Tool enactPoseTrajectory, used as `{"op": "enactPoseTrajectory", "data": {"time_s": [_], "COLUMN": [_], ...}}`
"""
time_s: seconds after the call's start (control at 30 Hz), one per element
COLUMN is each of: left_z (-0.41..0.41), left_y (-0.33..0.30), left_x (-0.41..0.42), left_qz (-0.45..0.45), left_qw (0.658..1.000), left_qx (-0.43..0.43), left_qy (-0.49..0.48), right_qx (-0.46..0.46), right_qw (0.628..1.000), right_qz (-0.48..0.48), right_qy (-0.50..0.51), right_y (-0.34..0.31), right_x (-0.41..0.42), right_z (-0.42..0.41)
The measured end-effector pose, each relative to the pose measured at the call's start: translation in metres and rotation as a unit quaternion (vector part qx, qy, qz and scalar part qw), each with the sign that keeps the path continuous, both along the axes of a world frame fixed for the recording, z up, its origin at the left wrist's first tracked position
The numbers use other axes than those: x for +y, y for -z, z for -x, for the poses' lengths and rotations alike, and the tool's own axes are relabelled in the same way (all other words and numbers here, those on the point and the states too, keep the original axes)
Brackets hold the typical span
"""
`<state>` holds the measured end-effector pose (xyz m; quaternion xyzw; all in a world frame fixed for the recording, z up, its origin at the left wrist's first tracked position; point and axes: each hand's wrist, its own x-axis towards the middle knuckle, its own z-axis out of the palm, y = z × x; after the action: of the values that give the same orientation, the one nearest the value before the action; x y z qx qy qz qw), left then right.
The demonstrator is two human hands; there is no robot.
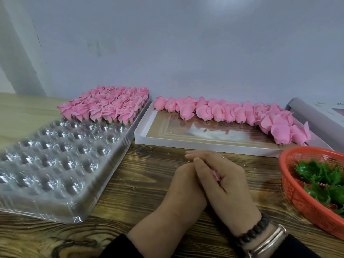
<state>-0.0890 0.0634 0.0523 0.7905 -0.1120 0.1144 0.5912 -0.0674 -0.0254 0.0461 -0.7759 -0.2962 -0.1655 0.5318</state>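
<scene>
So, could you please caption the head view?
Right hand, clasped over left hand, holds a pink rose between tray and basket.

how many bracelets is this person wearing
2, both on the right wrist: a dark bead bracelet, then a silver bangle right beside it, next to the sleeve. More may be hidden under the sleeves.

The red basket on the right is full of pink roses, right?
No. In the head view, the red basket on the right is full of green leaves, not pink roses.
</scene>
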Motion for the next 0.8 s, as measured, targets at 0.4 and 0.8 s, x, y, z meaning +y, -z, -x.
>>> {"op": "enactPoseTrajectory", "data": {"time_s": [0.4,0.8], "left_z": [-0.002,-0.009], "left_y": [0.004,-0.011], "left_x": [0.007,0.037], "left_qz": [-0.142,-0.077], "left_qw": [0.988,0.993], "left_qx": [0.01,0.058], "left_qy": [0.058,-0.063], "right_qx": [0.021,-0.047], "right_qw": [0.988,0.997], "right_qz": [0.121,0.047], "right_qy": [-0.09,-0.051], "right_y": [-0.006,-0.002], "right_x": [-0.008,-0.014], "right_z": [-0.004,-0.01]}}
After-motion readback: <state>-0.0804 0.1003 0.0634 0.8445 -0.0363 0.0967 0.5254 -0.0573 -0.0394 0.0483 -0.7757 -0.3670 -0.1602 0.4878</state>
